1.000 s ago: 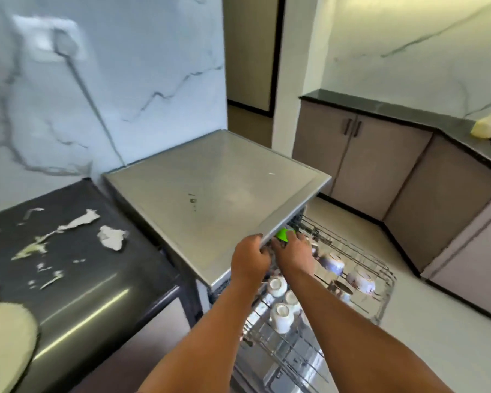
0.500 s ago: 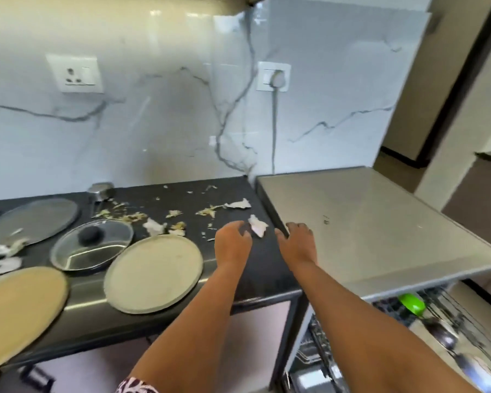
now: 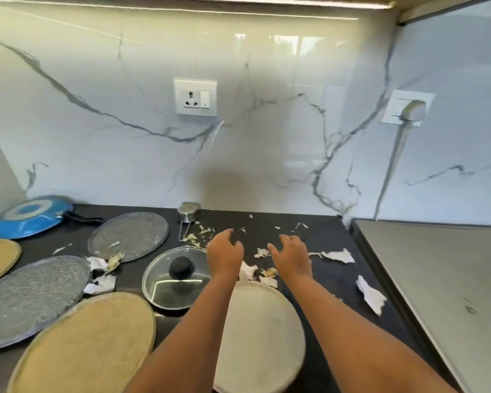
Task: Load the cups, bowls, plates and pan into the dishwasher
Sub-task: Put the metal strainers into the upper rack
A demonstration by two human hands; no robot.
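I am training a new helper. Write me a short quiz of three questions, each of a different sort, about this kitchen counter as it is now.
1. True or false: the left hand grips the knob of the glass lid.
2. Multiple choice: where does the blue pan lie? A) far left, by the wall; B) on the steel dishwasher top; C) under the right hand.
3. Fill in: the plate nearest below both hands is the ____ plate.

Key: 1 false, both hands hold nothing, fingers loosely curled above the counter; 2 A; 3 white.
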